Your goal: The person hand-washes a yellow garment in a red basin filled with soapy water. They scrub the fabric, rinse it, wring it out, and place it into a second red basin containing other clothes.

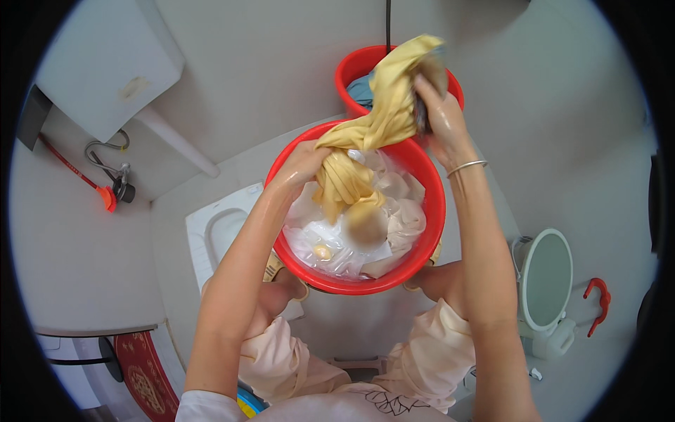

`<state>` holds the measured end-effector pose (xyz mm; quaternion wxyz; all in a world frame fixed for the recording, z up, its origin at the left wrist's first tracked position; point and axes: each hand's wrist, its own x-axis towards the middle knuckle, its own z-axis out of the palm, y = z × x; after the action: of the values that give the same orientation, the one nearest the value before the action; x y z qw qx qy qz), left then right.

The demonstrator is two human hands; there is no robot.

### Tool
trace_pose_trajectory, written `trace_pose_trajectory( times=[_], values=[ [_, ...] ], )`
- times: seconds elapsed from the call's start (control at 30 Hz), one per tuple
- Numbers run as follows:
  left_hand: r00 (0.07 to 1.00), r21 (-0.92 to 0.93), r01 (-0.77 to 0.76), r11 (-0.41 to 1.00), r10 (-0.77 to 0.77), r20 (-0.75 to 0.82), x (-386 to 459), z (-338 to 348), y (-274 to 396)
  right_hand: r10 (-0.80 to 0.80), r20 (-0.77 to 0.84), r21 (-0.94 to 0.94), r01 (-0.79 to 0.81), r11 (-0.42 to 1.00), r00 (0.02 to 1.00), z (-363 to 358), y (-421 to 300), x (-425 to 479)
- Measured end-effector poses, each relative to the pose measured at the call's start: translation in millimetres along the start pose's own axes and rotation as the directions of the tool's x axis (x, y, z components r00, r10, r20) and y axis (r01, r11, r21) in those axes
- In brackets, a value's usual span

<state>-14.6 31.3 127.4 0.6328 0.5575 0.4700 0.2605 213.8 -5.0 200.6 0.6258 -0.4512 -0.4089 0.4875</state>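
A wet yellow garment (396,105) stretches between my two hands above a red plastic basin (354,286). My left hand (301,166) grips its lower part over the basin's left rim, and a bunched end hangs towards the water. Higher up, to the right, my right hand (445,124) clutches the other end in front of a second red tub (364,54); this end is blurred. White and cream clothes (403,221) soak in the basin's water. A small yellowish lump (322,252), perhaps soap, lies among them on the left.
Blue cloth (360,90) lies in the second tub. A squat toilet (224,221) is left of the basin, below a white cistern (113,58). A red-handled brush (105,198) stands by the left wall. On the right are a pale bucket (548,279), a jug (559,340) and a red hook-shaped object (599,306).
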Motion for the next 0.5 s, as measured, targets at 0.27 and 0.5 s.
trace_pose_trajectory(
  times=[0.27,0.5],
  values=[
    [0.999,-0.560,-0.032,0.828,0.020,-0.029,-13.1,-3.3,17.5,0.305,0.450,-0.851,0.299,0.432,0.839,-3.2,44.0,-19.2],
    [0.993,-0.559,-0.120,0.820,0.087,-0.086,-12.8,-18.3,27.7,-0.033,0.438,-0.733,0.378,0.566,0.899,13.1,67.8,-17.9]
  ],
)
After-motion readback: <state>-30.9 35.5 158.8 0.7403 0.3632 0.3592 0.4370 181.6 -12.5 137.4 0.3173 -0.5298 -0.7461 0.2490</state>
